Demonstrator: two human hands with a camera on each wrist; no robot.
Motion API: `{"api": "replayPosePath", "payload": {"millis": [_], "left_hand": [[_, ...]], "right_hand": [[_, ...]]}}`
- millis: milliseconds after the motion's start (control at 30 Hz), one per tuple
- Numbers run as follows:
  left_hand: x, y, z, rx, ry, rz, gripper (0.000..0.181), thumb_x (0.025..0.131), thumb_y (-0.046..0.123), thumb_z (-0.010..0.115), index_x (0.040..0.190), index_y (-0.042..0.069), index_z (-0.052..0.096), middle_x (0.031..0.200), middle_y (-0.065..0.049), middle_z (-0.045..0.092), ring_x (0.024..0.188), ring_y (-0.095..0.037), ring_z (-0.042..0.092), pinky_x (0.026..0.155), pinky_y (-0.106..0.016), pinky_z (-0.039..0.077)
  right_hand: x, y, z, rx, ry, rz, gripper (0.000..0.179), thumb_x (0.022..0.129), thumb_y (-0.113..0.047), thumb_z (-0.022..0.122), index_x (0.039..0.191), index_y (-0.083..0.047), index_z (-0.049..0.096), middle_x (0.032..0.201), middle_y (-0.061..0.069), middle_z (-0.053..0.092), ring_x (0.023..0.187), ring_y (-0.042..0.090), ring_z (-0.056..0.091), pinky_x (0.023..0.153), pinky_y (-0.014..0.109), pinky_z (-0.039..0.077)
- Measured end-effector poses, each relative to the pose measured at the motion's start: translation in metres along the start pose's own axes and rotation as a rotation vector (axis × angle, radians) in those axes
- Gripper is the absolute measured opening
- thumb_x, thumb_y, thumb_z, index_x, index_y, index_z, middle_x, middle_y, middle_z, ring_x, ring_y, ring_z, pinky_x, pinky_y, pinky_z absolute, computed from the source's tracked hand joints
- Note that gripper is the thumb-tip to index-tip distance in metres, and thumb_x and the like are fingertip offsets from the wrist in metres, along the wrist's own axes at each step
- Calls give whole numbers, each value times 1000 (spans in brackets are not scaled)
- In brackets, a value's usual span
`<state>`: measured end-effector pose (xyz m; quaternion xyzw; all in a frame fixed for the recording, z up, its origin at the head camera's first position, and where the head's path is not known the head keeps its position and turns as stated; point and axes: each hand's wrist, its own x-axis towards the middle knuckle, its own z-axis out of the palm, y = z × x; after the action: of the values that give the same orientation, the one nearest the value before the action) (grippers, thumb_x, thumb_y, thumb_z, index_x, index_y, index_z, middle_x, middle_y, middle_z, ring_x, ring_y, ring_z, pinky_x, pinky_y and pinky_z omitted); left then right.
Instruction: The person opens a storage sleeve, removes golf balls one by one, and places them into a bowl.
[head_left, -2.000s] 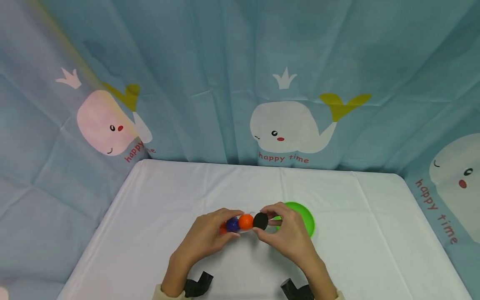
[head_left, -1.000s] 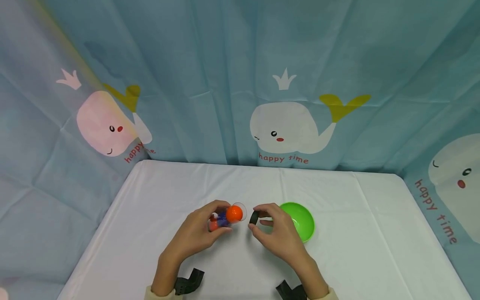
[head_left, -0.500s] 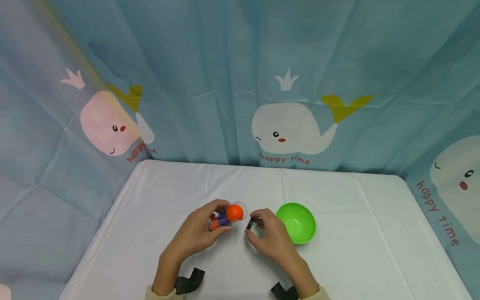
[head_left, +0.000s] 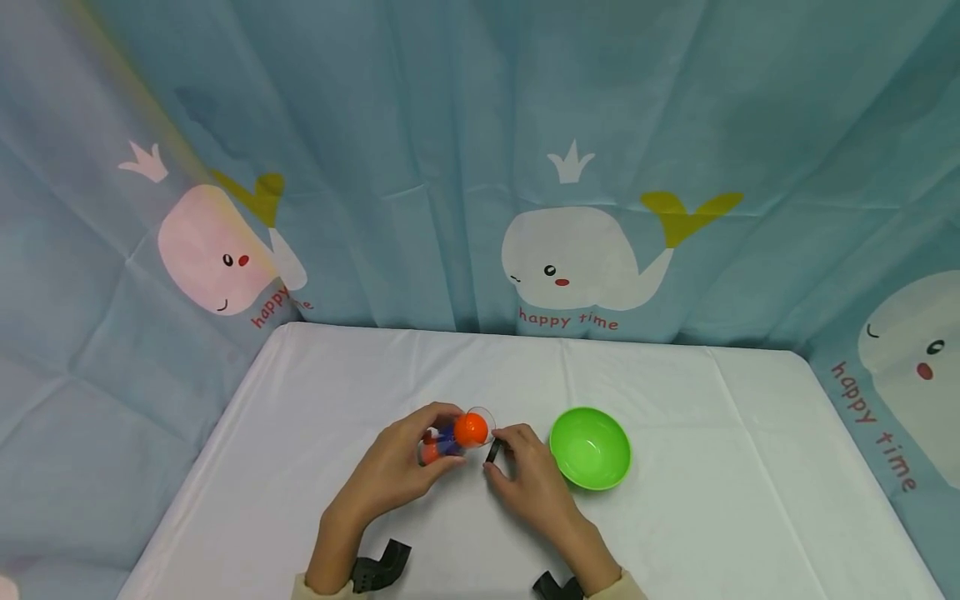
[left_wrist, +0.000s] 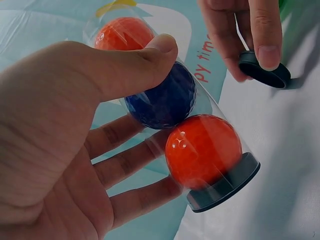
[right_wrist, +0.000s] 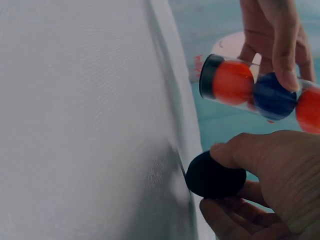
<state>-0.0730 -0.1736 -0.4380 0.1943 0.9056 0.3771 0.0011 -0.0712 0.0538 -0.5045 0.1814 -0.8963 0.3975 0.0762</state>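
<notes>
My left hand (head_left: 393, 462) grips a clear plastic tube (left_wrist: 212, 105) in the middle of the table, thumb across it and fingers behind. Inside sit an orange dimpled ball (left_wrist: 125, 34), a dark blue ball (left_wrist: 170, 97) and a second orange ball (left_wrist: 202, 150), like golf balls. A black end cap (left_wrist: 227, 185) closes the tube's lower end. The other end is uncovered and tilts up in the head view. Just right of the tube, my right hand (head_left: 536, 483) pinches a loose round black cap (right_wrist: 215, 175) between thumb and fingers, apart from the tube.
A green bowl (head_left: 592, 477) stands on the white-covered table (head_left: 712, 467) close to the right of my right hand. Behind the table hangs a blue curtain (head_left: 420, 250) printed with whales. Black camera mounts (head_left: 381, 568) sit at the wrists.
The right hand has pulled the black cap off the tube and moved down and left with it, uncovering the bowl. The left hand has shifted slightly left and tilted the tube's end up.
</notes>
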Motion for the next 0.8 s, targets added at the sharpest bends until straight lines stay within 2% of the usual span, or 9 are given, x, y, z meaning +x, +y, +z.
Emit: {"api": "replayPosePath", "payload": {"millis": [300, 567, 800], "left_hand": [[0, -1, 1, 0, 0, 5, 55, 87, 30, 89, 134, 32, 61, 125, 13, 72, 94, -4, 62, 86, -31, 59], [0, -2, 0, -1, 1, 9, 55, 88, 30, 89, 134, 32, 60, 125, 13, 72, 97, -3, 64, 88, -32, 60], [0, -2, 1, 6, 2, 7, 55, 87, 30, 89, 134, 33, 60, 126, 13, 72, 101, -3, 66, 91, -33, 61]], "right_hand": [[1, 6, 5, -12, 67, 9, 42, 82, -6, 88, 120, -1, 70, 114, 10, 71, 100, 20, 72, 90, 33, 62], [-1, 12, 7, -70, 86, 35, 44, 78, -9, 90, 117, -4, 71, 111, 8, 74, 103, 20, 70, 92, 40, 59], [-3, 15, 10, -137, 81, 25, 49, 79, -13, 92, 122, -6, 72, 115, 7, 77, 102, 21, 67, 91, 39, 58]]}}
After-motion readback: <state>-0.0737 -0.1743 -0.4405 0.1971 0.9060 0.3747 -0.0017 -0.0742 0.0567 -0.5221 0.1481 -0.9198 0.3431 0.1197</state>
